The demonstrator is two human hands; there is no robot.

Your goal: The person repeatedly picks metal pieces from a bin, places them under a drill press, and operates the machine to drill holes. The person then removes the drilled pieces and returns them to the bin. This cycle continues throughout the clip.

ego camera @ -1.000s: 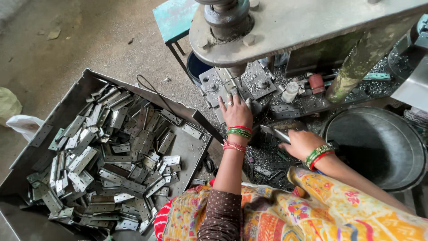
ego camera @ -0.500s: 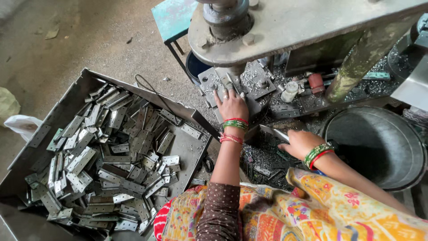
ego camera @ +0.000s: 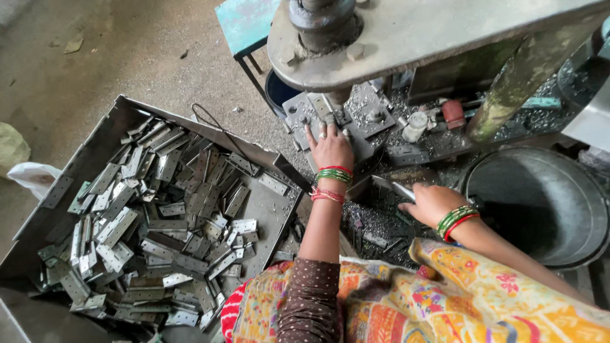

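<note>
Sleeves: at the bottom edge of the frame I see my two forearms, the left in a dotted brown sleeve, the right under yellow flowered cloth.
Tray: in the lower left sits an open metal tray point(ego camera: 95, 152), heaped with flat grey hinge plates point(ego camera: 159, 235) lying every which way.
Right hand: my right hand point(ego camera: 429, 203), green and red bangles at the wrist, is right of centre, its fingers curled around a flat metal piece point(ego camera: 401, 190) whose end sticks out toward the left; how tight the hold is I cannot tell.
Scrap: under that hand the tabletop point(ego camera: 381, 222) is strewn with dark metal chips.
Bucket: at the right edge, just beside my right wrist, stands a round metal bucket point(ego camera: 540, 203).
Left hand: my left hand point(ego camera: 329, 147), also bangled, lies flat and spread open at centre, fingers stretched onto the die block point(ego camera: 346, 114); it grips nothing that I can see.
Press: above the block, across the top of the frame, hangs the heavy grey press head point(ego camera: 406, 32).
Stool: a blue-green stool point(ego camera: 244, 22) stands at the top centre, on the floor.
</note>
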